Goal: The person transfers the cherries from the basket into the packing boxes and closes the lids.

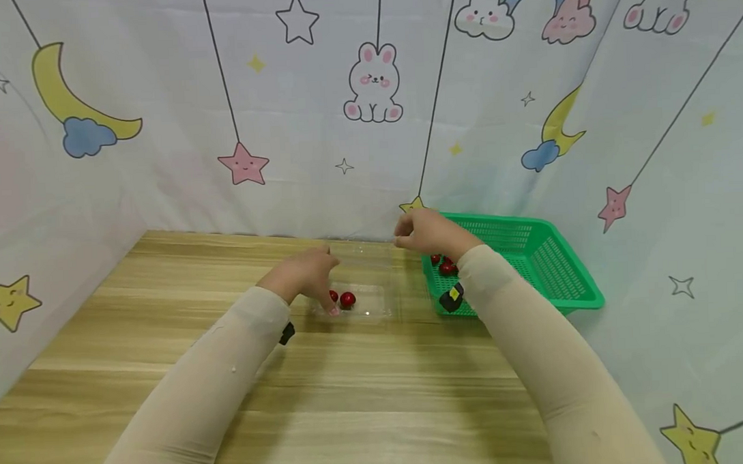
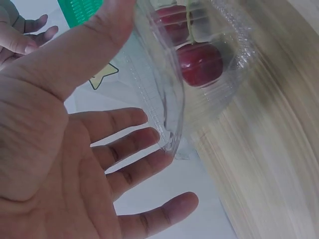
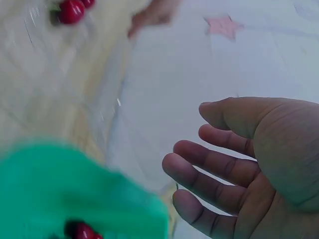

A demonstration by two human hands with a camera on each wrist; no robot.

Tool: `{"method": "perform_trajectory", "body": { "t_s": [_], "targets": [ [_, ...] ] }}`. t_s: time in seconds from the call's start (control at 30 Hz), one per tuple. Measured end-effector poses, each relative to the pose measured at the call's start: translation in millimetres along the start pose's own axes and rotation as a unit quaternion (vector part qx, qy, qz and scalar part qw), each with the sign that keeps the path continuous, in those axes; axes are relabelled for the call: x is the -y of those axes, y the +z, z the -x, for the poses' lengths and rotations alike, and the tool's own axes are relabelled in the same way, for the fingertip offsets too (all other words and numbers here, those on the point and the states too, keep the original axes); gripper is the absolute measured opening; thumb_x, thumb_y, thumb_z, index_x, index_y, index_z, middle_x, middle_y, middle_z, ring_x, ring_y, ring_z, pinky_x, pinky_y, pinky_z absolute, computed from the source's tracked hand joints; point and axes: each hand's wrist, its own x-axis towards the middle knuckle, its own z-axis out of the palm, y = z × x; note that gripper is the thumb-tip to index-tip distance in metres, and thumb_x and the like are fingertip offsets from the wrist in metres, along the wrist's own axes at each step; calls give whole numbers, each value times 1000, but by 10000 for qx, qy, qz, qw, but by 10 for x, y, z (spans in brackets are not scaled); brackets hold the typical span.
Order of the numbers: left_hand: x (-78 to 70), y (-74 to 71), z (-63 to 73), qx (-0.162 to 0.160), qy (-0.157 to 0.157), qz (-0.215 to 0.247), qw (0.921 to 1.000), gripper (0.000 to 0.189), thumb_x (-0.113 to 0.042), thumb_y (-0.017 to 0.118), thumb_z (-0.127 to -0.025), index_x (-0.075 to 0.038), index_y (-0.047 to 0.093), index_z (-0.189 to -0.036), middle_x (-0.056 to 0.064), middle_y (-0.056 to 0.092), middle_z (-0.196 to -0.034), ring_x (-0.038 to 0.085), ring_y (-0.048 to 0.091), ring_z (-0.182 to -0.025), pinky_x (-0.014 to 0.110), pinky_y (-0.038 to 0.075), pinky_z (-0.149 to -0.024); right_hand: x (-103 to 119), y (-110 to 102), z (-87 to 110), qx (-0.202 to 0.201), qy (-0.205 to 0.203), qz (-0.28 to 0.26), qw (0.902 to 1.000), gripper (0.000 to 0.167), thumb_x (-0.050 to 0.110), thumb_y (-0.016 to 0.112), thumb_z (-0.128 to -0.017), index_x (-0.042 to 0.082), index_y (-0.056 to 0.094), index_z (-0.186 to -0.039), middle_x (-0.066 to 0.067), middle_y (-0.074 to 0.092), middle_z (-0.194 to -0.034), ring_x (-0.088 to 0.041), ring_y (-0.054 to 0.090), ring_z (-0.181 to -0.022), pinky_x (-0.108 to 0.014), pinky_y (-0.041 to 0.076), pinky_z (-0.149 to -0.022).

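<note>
On the table stands a clear plastic box (image 1: 372, 301) with its lid open, holding two red cherries (image 1: 348, 300). My left hand (image 1: 302, 272) is at the box's left side, its fingers spread. In the left wrist view, fingertips of that hand touch or nearly touch the box's edge, close to a cherry (image 2: 200, 64) with a stem. My right hand (image 1: 431, 231) hovers over the left rim of a green basket (image 1: 585, 279), with several cherries (image 1: 448, 267) inside. The right wrist view shows this hand's fingers loosely bent, holding nothing.
The wood-grain table (image 1: 352, 390) spreads in front of the box and off to the left. A white cloth (image 1: 321, 186) printed with stars, moons and rabbits hangs right behind the box and basket. Each wrist wears a small black device (image 1: 451, 297).
</note>
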Motion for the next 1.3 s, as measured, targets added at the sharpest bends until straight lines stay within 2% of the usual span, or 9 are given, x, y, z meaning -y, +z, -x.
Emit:
{"method": "perform_trajectory", "body": {
  "t_s": [0.13,0.3,0.43,0.57,0.67,0.8,1.07,1.17,1.3],
  "targets": [
    [-24,3,-8,-49,3,-71,10000,117,-45,107,-79,-4,48,-172,21,48,-171,43,53,-157,63,50,-127,-336,-219,17,-44,206,-272,9994,34,27,68,-116,4,73,-141,-21,72,-148,-38,73,-132,-57,60,-114],
    [-37,25,-19,-66,37,-111,9999,118,-45,107,-80,-7,46,-174,21,47,-171,44,51,-158,63,49,-128,-737,-415,35,28,564,-235,9981,34,25,67,-115,-1,74,-137,-27,68,-152,-41,77,-122,-55,64,-107],
    [-36,38,-29,-55,30,-72,10000,118,-44,106,-80,-9,45,-175,21,46,-171,44,48,-161,64,48,-129,-1005,-469,62,110,825,-15,9965,36,25,67,-115,-2,76,-138,-30,61,-159,-45,77,-120,-56,65,-100],
    [-53,29,-32,-71,2,-147,9999,117,-45,107,-79,-9,47,-173,20,47,-170,44,49,-160,64,49,-128,-1211,-487,100,231,987,162,9947,39,25,68,-115,-2,76,-140,-32,63,-157,-45,76,-116,-59,65,-98],
    [-63,20,-30,-60,-44,-205,9998,118,-45,107,-78,-9,48,-173,19,49,-167,42,51,-157,63,51,-126,-1339,-469,98,271,1088,101,9936,38,26,68,-114,-2,77,-138,-30,67,-154,-45,74,-114,-59,64,-96],
    [-66,15,-18,-29,-62,-217,9997,118,-45,108,-78,-8,48,-173,20,48,-169,43,51,-158,63,50,-127,-1487,-399,49,304,1163,45,9927,39,26,68,-114,-1,76,-141,-30,63,-159,-44,72,-121,-56,64,-96],
    [-68,8,-8,-32,-25,-222,9997,117,-46,107,-79,-7,48,-172,21,46,-172,46,48,-160,65,48,-128,-1618,-244,-48,664,1430,-36,9875,52,28,67,-115,-2,63,-157,-31,52,-168,-49,67,-134,-62,64,-104],
    [-63,10,-14,-34,-30,-192,9998,116,-45,107,-78,-7,49,-172,21,46,-172,45,47,-161,65,48,-129,-1601,-205,-63,845,1435,219,9858,56,30,66,-115,-1,59,-161,-30,50,-171,-52,61,-145,-66,58,-114],
    [-48,14,-16,-39,-87,-92,9999,116,-44,108,-78,-8,49,-172,20,47,-170,43,46,-161,64,48,-128,-1555,-166,-73,1015,1384,567,9835,60,32,64,-116,-2,55,-165,-30,50,-172,-55,51,-156,-72,44,-128]
  ]
}}
